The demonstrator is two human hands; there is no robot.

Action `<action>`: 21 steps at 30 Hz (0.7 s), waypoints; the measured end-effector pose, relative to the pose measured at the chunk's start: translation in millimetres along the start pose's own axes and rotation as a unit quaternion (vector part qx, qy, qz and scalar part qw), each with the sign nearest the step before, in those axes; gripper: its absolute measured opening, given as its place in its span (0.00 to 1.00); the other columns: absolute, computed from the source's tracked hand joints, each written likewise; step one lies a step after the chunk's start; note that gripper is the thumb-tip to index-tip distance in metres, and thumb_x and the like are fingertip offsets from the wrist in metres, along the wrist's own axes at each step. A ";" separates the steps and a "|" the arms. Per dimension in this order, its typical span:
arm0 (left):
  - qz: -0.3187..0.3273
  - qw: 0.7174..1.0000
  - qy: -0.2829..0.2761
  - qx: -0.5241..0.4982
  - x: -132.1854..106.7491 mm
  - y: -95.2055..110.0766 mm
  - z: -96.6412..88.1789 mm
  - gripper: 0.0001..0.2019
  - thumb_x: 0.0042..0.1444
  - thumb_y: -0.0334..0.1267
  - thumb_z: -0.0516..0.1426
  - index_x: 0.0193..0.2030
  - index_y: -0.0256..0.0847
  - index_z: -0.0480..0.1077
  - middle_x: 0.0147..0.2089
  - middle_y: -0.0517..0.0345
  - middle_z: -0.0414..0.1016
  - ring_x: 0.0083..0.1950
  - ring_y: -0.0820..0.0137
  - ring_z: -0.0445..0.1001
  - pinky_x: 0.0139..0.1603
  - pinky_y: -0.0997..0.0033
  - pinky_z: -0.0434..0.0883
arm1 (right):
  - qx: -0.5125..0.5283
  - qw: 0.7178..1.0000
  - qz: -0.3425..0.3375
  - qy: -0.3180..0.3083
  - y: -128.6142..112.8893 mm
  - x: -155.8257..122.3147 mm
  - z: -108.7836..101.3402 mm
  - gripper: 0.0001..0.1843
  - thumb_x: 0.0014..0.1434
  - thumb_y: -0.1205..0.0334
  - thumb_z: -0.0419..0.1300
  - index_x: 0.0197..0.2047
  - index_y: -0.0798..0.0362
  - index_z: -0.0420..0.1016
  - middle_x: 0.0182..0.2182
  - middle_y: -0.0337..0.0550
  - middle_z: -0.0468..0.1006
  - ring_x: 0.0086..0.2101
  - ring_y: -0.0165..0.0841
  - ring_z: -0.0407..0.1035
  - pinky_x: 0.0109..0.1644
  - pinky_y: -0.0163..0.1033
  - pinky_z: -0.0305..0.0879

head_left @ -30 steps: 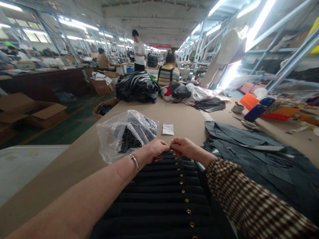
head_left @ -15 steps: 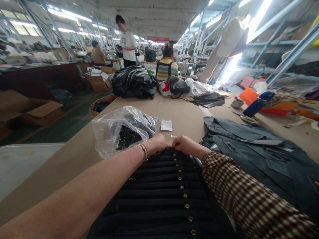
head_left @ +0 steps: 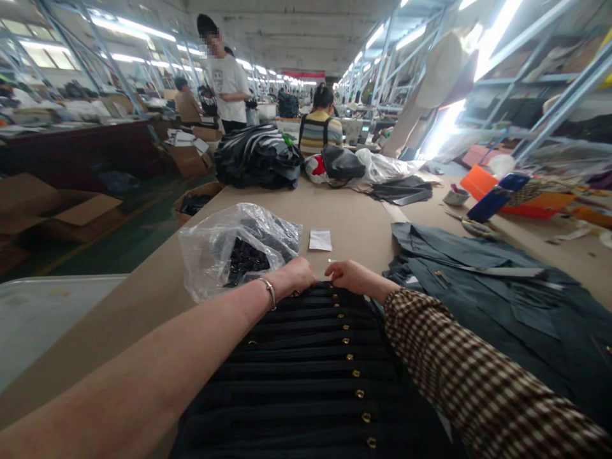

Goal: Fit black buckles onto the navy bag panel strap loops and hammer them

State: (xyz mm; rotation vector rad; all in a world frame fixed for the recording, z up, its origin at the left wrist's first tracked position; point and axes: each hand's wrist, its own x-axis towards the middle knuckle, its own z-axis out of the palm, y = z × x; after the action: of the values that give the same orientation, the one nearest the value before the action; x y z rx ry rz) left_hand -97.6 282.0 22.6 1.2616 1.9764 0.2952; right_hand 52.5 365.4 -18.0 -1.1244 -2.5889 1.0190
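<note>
Black straps (head_left: 306,371) with gold-coloured metal fittings lie side by side in a long row in front of me. My left hand (head_left: 300,275) is at the row's far end, its fingers closed at a strap there; the fingertips are partly hidden. Just to its right, my right hand (head_left: 348,275) hovers at the same end with thumb and index finger slightly apart. Left of the hands rests a clear plastic bag (head_left: 203,255) with small black pieces (head_left: 246,258) inside. A small white paper (head_left: 320,240) lies beyond the hands.
Dark fabric pieces (head_left: 492,287) spread over the table's right side, with scissors (head_left: 478,229) and an orange box (head_left: 540,207) behind. A dark fabric stack (head_left: 258,159) stands at the far edge. Cardboard boxes (head_left: 71,207) are on the floor left. Several people are farther off.
My two hands have drawn slightly apart, the left moving a little left. The right hand's fingers have loosened from the strap's end. A standing person in the background has shifted left.
</note>
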 end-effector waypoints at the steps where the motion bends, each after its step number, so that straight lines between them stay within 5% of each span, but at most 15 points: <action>1: 0.004 1.000 0.007 -0.023 -1.9 -1.2 -1.7 0.10 0.51 0.34 0.60 0.21 0.36 0.69 0.13 0.66 0.58 0.17 0.77 0.59 0.20 0.75 0.55 | 0.007 1.000 -0.001 0.023 -2.2 -1.8 -1.7 0.17 0.46 0.76 0.57 0.38 0.54 0.79 0.27 0.39 0.78 0.26 0.28 0.68 0.29 0.30 0.61; 5: 0.024 0.989 0.017 -0.147 -15.6 -2.0 -7.6 0.11 0.58 0.39 0.55 0.27 0.37 0.68 0.17 0.67 0.60 0.15 0.79 0.57 0.18 0.77 0.54 | 0.047 0.995 -0.005 0.092 -17.8 -13.8 -5.4 0.09 0.55 0.66 0.55 0.33 0.55 0.77 0.25 0.40 0.76 0.26 0.27 0.67 0.29 0.31 0.60; 8: 0.040 0.971 -0.003 -0.235 -28.9 1.5 -8.6 0.10 0.60 0.40 0.52 0.30 0.37 0.66 0.20 0.67 0.61 0.15 0.80 0.58 0.16 0.79 0.53 | 0.189 0.981 0.012 0.049 -33.6 -24.7 -0.5 0.12 0.57 0.57 0.56 0.29 0.55 0.74 0.21 0.39 0.73 0.21 0.26 0.65 0.24 0.31 0.60; 12: 0.055 0.945 -0.012 -0.321 -40.6 6.5 -5.5 0.10 0.62 0.40 0.50 0.31 0.39 0.62 0.20 0.66 0.64 0.14 0.80 0.59 0.15 0.80 0.52 | 0.419 0.907 0.044 0.002 -50.2 -34.9 10.4 0.13 0.48 0.54 0.65 0.28 0.56 0.72 0.21 0.38 0.74 0.21 0.25 0.65 0.24 0.30 0.61; 21: 0.076 0.908 -0.036 -0.411 -43.2 4.8 -0.1 0.11 0.64 0.42 0.49 0.31 0.40 0.60 0.19 0.65 0.64 0.14 0.79 0.61 0.12 0.81 0.50 | 0.603 0.791 0.021 0.097 -65.2 -42.3 26.5 0.16 0.40 0.57 0.70 0.28 0.55 0.71 0.22 0.35 0.73 0.22 0.25 0.66 0.28 0.33 0.62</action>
State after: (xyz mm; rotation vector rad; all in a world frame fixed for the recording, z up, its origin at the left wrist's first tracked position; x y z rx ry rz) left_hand -84.8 247.5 45.8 0.8344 1.4182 1.0200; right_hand 33.8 290.1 8.9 -0.7853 -1.1919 1.9413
